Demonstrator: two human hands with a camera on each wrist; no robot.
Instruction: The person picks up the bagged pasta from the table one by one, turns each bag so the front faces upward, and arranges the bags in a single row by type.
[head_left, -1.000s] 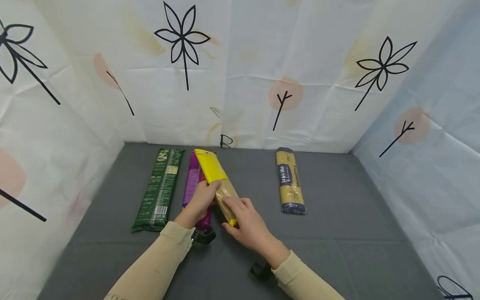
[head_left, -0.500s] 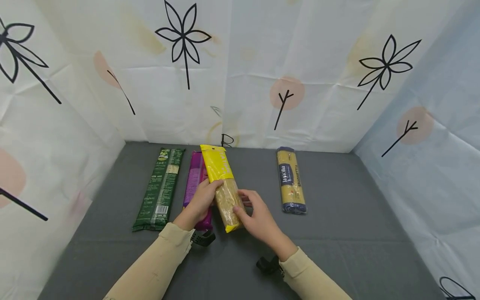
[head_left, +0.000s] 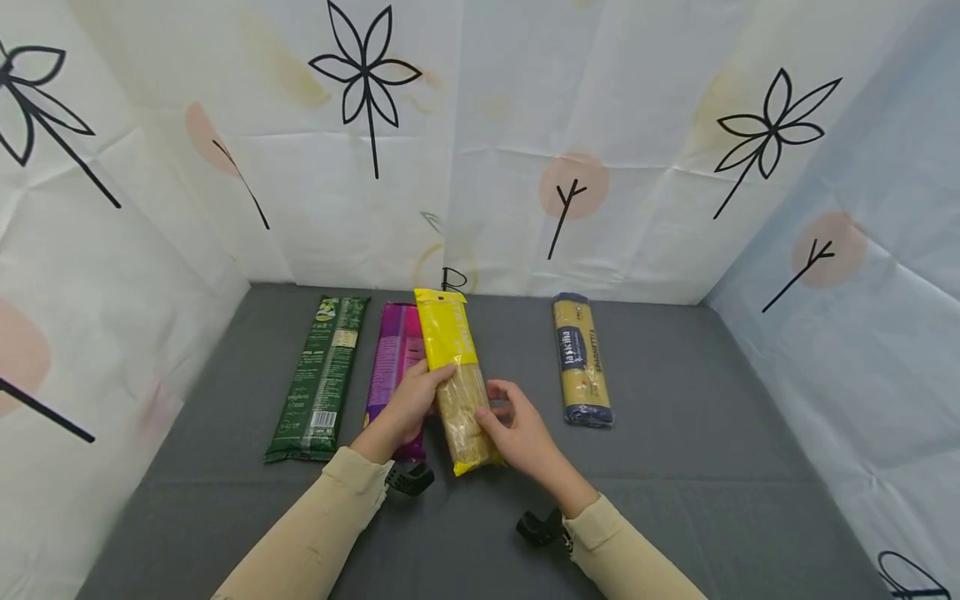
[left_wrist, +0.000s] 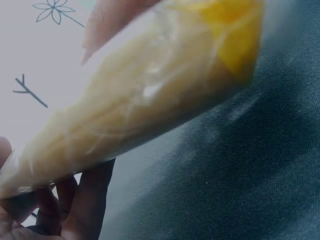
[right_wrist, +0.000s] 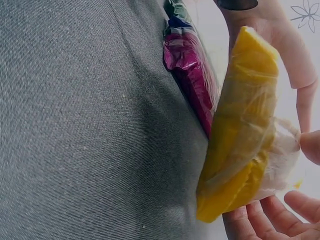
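Observation:
A yellow packet of spaghetti (head_left: 467, 408) with a clear lower half is held tilted above the grey table. My left hand (head_left: 405, 407) grips its left edge, thumb across the front. At the lower right edge, my right hand (head_left: 519, 429) pinches it with the thumb on top; the fingers underneath are mostly hidden. In the left wrist view the packet's clear part (left_wrist: 120, 105) fills much of the picture. The right wrist view shows its yellow end (right_wrist: 250, 65) close up. Behind my left hand lies a purple packet (head_left: 386, 358), partly covered.
A green packet (head_left: 318, 379) lies at the left of the grey tabletop (head_left: 675, 433). To the right lies a spaghetti packet with blue ends (head_left: 581, 358). A patterned white curtain (head_left: 495, 100) surrounds the table at the back and sides.
The yellow packet has shifted right and turned more upright, its clear front now showing more. My right hand has moved slightly right, from over the packet's lower end to its right edge.

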